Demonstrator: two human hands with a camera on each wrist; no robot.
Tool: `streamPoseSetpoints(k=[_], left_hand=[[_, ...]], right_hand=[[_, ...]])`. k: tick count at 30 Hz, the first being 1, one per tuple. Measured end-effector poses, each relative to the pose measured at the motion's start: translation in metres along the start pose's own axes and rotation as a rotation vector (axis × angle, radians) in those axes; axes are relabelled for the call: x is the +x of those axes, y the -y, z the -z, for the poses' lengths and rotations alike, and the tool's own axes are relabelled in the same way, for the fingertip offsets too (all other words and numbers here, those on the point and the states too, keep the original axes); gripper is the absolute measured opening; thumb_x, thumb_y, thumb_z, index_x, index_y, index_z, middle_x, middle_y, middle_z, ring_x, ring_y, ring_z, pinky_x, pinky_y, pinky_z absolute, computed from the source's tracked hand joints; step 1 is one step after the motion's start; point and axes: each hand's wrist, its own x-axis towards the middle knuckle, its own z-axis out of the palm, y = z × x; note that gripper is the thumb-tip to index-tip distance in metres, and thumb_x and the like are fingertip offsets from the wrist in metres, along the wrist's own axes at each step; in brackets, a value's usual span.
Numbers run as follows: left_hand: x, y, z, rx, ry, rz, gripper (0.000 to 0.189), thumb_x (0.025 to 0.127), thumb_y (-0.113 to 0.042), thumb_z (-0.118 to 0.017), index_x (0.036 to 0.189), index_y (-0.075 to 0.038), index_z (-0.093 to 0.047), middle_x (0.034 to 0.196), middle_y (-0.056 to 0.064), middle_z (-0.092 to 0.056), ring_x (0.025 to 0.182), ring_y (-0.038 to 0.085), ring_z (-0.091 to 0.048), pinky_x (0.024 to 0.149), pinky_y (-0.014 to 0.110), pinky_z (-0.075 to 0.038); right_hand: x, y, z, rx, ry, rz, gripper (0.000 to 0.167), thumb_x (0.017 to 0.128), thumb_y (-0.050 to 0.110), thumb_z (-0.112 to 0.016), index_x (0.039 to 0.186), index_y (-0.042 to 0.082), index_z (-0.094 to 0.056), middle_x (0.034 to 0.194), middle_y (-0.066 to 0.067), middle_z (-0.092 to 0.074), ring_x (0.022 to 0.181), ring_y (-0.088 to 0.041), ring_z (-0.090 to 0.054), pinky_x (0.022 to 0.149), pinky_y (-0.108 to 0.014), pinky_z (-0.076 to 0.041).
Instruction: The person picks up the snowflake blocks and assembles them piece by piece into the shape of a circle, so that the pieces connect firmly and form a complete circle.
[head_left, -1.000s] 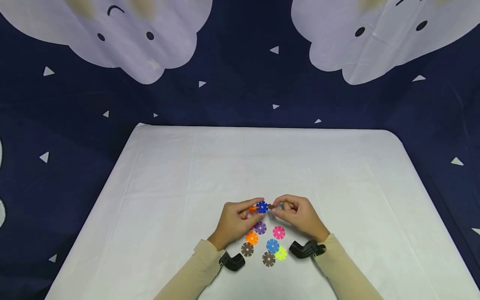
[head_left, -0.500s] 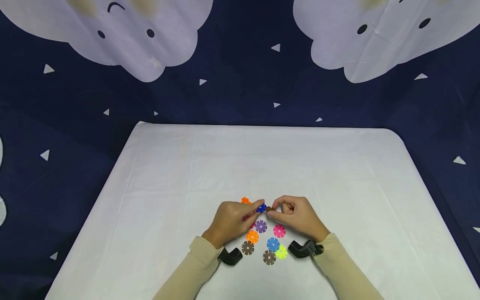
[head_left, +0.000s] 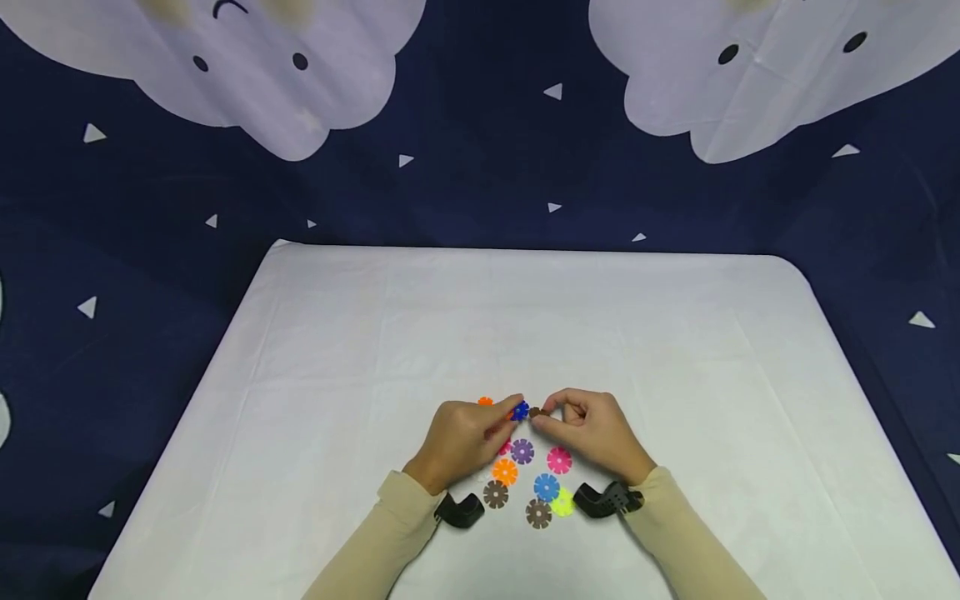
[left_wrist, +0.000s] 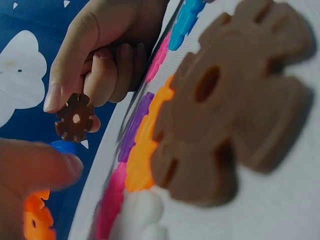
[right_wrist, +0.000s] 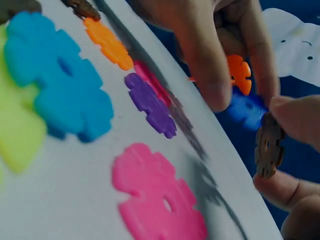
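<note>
My left hand (head_left: 459, 437) pinches a dark blue notched plastic disc (head_left: 520, 411) between thumb and fingers. Orange notched discs (right_wrist: 241, 75) are by the blue one within the left hand, partly hidden by the fingers; how they join is unclear. Facing it, my right hand (head_left: 598, 427) holds a brown notched disc (right_wrist: 263, 155) by its edge, pinched between thumb and index finger. In the right wrist view the brown disc stands on edge close to the blue one's rim; whether their slots meet I cannot tell. Both hands are raised above the table.
Loose discs lie below the hands on the white table (head_left: 420, 333): purple (head_left: 522, 452), orange (head_left: 505, 472), pink (head_left: 559, 460), light blue (head_left: 547, 487), yellow (head_left: 562, 502) and brown (head_left: 538, 513). Another brown disc (head_left: 496, 494) lies left. A white piece (left_wrist: 142, 215) shows in the left wrist view.
My left hand has turned and shifted slightly left, tilting the blue disc and carrying the orange piece behind the fingers. The right hand has moved slightly left with the brown disc.
</note>
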Motion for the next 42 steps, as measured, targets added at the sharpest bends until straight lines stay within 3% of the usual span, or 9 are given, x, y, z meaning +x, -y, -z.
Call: streamPoseSetpoints(k=[2, 7, 10, 13, 23, 29, 31, 37, 42], left_hand=[[-0.001, 0.003, -0.001, -0.150, 0.000, 0.123, 0.036, 0.087, -0.021, -0.084, 0.120, -0.009, -0.076, 0.054, -0.006, -0.054, 0.044, 0.000, -0.034, 0.045, 0.015, -0.029], [-0.001, 0.010, 0.002, -0.720, -0.058, 0.511, 0.026, 0.089, -0.020, -0.082, 0.114, -0.011, -0.078, 0.052, -0.004, -0.033, 0.044, 0.007, -0.025, 0.042, 0.022, -0.021], [-0.001, 0.013, 0.003, -0.903, -0.055, 0.603, 0.023, 0.092, -0.016, -0.079, 0.113, -0.008, -0.078, 0.053, -0.002, -0.034, 0.045, 0.011, -0.026, 0.042, 0.023, -0.023], [-0.001, 0.013, 0.004, -0.957, -0.017, 0.603, 0.024, 0.093, -0.013, -0.077, 0.116, -0.006, -0.076, 0.054, -0.001, -0.036, 0.046, 0.012, -0.028, 0.045, 0.022, -0.026], [-0.001, 0.016, 0.002, -0.996, 0.053, 0.600, 0.026, 0.095, -0.016, -0.075, 0.119, -0.009, -0.075, 0.061, 0.002, -0.042, 0.049, 0.013, -0.031, 0.047, 0.023, -0.027], [-0.004, 0.015, -0.001, -0.931, 0.104, 0.559, 0.026, 0.091, -0.018, -0.080, 0.117, -0.015, -0.077, 0.057, 0.002, -0.031, 0.049, 0.016, -0.027, 0.047, 0.026, -0.024], [-0.004, 0.013, -0.001, -0.897, 0.122, 0.527, 0.024, 0.091, -0.019, -0.081, 0.114, -0.015, -0.078, 0.056, 0.002, -0.029, 0.048, 0.016, -0.026, 0.047, 0.027, -0.024], [-0.004, 0.012, -0.004, -0.852, 0.129, 0.475, 0.018, 0.090, -0.020, -0.081, 0.107, -0.014, -0.079, 0.053, -0.001, -0.030, 0.046, 0.013, -0.027, 0.049, 0.025, -0.028], [-0.003, 0.014, -0.004, -0.858, 0.118, 0.450, 0.015, 0.090, -0.016, -0.080, 0.105, -0.010, -0.079, 0.052, -0.003, -0.030, 0.045, 0.012, -0.025, 0.049, 0.024, -0.029]], right_hand=[[0.000, -0.003, 0.002, 0.033, 0.001, 0.016, 0.018, 0.087, 0.037, -0.083, 0.096, 0.023, -0.075, 0.053, 0.005, -0.037, 0.048, -0.007, -0.034, 0.050, -0.026, -0.035], [0.001, -0.008, 0.006, 0.137, 0.000, 0.086, 0.015, 0.092, 0.018, -0.079, 0.106, 0.015, -0.075, 0.056, 0.002, -0.038, 0.049, -0.011, -0.034, 0.053, -0.028, -0.036], [0.001, -0.009, 0.007, 0.171, 0.003, 0.112, 0.017, 0.094, 0.012, -0.076, 0.111, 0.012, -0.074, 0.057, 0.001, -0.039, 0.049, -0.011, -0.036, 0.055, -0.027, -0.038], [0.000, -0.008, 0.007, 0.188, 0.003, 0.120, 0.017, 0.094, 0.010, -0.075, 0.112, 0.011, -0.074, 0.058, 0.000, -0.039, 0.050, -0.012, -0.037, 0.056, -0.027, -0.039], [0.001, -0.007, 0.008, 0.239, 0.012, 0.117, 0.016, 0.097, 0.008, -0.071, 0.112, 0.012, -0.072, 0.057, -0.001, -0.040, 0.051, -0.013, -0.039, 0.059, -0.027, -0.041], [0.001, -0.007, 0.002, 0.284, 0.002, 0.137, 0.020, 0.094, 0.004, -0.073, 0.113, 0.010, -0.072, 0.059, 0.000, -0.037, 0.051, -0.013, -0.036, 0.054, -0.028, -0.037], [0.001, -0.006, -0.001, 0.198, -0.027, 0.209, 0.023, 0.090, 0.004, -0.078, 0.112, 0.011, -0.072, 0.059, 0.003, -0.035, 0.051, -0.009, -0.035, 0.053, -0.025, -0.036], [0.003, -0.002, -0.007, -0.334, -0.255, 0.608, 0.027, 0.087, 0.025, -0.080, 0.109, 0.011, -0.073, 0.059, 0.009, -0.043, 0.054, 0.001, -0.034, 0.048, -0.018, -0.034], [0.004, 0.003, -0.010, -0.478, -0.322, 0.735, 0.032, 0.095, 0.035, -0.068, 0.108, 0.006, -0.073, 0.058, 0.006, -0.050, 0.051, -0.002, -0.038, 0.045, -0.019, -0.038]])
